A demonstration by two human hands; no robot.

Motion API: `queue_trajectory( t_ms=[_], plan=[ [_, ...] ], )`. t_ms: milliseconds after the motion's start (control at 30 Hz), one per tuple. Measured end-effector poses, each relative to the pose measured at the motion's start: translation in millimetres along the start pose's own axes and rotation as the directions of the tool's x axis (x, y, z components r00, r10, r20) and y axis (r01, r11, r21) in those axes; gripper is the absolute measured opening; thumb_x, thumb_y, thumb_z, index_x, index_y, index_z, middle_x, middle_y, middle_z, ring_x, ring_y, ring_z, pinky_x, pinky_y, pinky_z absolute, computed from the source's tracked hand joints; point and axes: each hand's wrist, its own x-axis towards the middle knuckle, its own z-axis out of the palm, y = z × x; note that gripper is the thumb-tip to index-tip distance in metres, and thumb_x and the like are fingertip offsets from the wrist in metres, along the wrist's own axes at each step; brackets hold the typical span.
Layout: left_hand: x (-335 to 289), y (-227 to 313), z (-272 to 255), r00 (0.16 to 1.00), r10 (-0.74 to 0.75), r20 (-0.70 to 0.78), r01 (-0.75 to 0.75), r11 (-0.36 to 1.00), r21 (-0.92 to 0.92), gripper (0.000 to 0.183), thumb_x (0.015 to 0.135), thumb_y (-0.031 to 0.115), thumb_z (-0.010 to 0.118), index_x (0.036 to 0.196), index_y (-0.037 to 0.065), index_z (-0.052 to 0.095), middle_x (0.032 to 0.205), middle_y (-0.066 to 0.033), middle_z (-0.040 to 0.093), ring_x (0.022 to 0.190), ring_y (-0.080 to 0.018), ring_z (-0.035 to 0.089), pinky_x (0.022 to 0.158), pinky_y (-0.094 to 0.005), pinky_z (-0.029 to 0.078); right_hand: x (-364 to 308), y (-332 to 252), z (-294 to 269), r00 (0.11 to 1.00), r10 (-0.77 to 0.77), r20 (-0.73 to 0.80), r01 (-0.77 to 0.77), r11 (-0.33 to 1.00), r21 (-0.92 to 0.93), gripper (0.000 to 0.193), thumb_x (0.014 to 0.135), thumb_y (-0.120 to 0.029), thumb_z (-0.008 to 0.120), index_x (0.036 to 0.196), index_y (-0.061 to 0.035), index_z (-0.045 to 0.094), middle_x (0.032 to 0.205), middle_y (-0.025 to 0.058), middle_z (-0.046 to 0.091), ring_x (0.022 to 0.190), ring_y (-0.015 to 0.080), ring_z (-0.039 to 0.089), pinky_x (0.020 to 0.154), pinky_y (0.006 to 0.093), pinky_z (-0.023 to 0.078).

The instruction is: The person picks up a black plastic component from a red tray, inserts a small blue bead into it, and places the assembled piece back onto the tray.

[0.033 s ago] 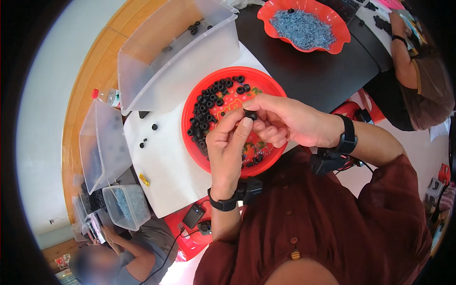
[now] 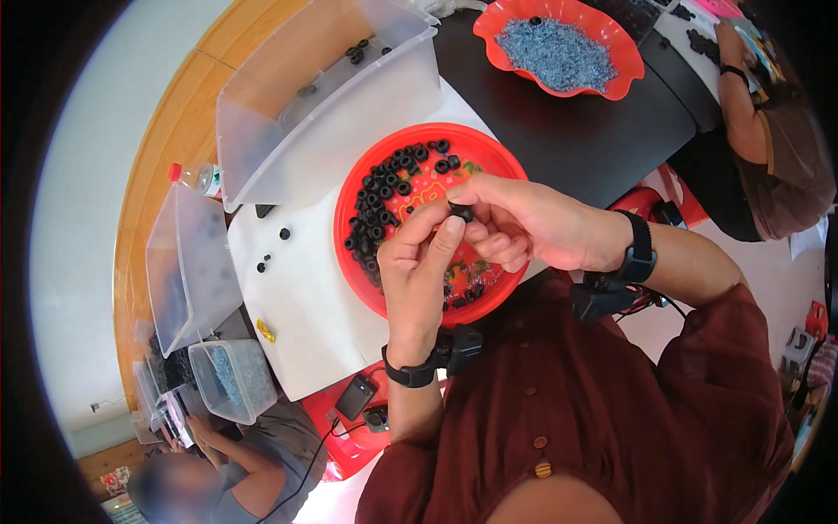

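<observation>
L hand (image 2: 412,272) & R hand (image 2: 546,225) meet over a red round tray (image 2: 504,155); clock dirs from tray ctr. L thumb & index tips are together, clamped on a small black part (image 2: 460,211), just off ctr twd 2 o'clock. R thumb & index pinch the same part from the 3 o'clock side; other R fingers curled in. Black ring pieces (image 2: 377,208) heaped in tray approx 8 to 12 o'clock, a few more nr 5. Tray sits on white table cover (image 2: 314,319). Clear bin (image 2: 319,144) at 11 w/ a few black pcs inside; loose black pcs (image 2: 285,234) at 9; yellow wrapper (image 2: 265,330) at 8. Red scalloped bowl (image 2: 489,42) at 1 holds blue-grey bits (image 2: 559,57). Co-workers: one (image 2: 257,480) at 7, another (image 2: 790,166) btwn 2 & 3.
</observation>
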Motion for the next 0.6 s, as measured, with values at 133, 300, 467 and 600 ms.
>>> queue_trajectory(
  t_ms=[133,300,467,600],
  plan=[
    [-0.9,-2.7,0.0,1.0,-0.003,-0.007,0.003,1.0,-0.01,0.016,0.088,0.005,0.062,0.101,-0.004,0.064,0.097,-0.0041,0.064,0.086,-0.0089,0.058,0.079,-0.0221,0.046,-2.4,-3.2,-1.0,1.0,0.003,-0.006,-0.003,1.0,-0.031,0.041,0.087,-0.047,0.05,0.064,-0.0148,0.039,0.054,-0.008,0.028,0.044,0.0046,0.02,0.042,0.0223,0.014],
    [3.0,-0.7,-7.4,0.997,0.016,0.08,-0.007,0.993,-0.115,0.021,0.09,0.01,0.061,0.105,-0.003,0.065,0.102,-0.005,0.064,0.092,-0.0103,0.057,0.086,-0.0253,0.044,-2.7,-7.3,-2.7,0.992,0.08,0.094,-0.081,0.997,0.013,0.04,0.087,-0.046,0.049,0.063,-0.0169,0.036,0.052,-0.0098,0.024,0.041,0.0036,0.018,0.04,0.0221,0.012],
    [8.0,-3.3,-8.8,0.98,-0.053,0.191,0.106,0.954,-0.28,0.023,0.089,0.011,0.062,0.108,-0.001,0.065,0.106,-0.0054,0.064,0.098,-0.0116,0.056,0.091,-0.0269,0.042,0.4,-7.0,-7.6,0.986,0.073,0.15,-0.073,0.997,-0.001,0.041,0.087,-0.047,0.049,0.062,-0.0175,0.035,0.051,-0.01,0.024,0.04,0.003,0.018,0.039,0.0217,0.011],
    [5.0,-2.5,-2.4,0.986,-0.053,0.16,0.101,0.946,-0.308,0.023,0.088,0.01,0.063,0.108,0.0,0.065,0.11,-0.0061,0.063,0.098,-0.0122,0.057,0.091,-0.027,0.042,0.7,-4.4,-9.5,0.992,0.063,0.106,-0.058,0.997,-0.053,0.042,0.087,-0.047,0.049,0.061,-0.0175,0.034,0.051,-0.0101,0.024,0.041,0.0031,0.018,0.039,0.0216,0.011]
  ],
)
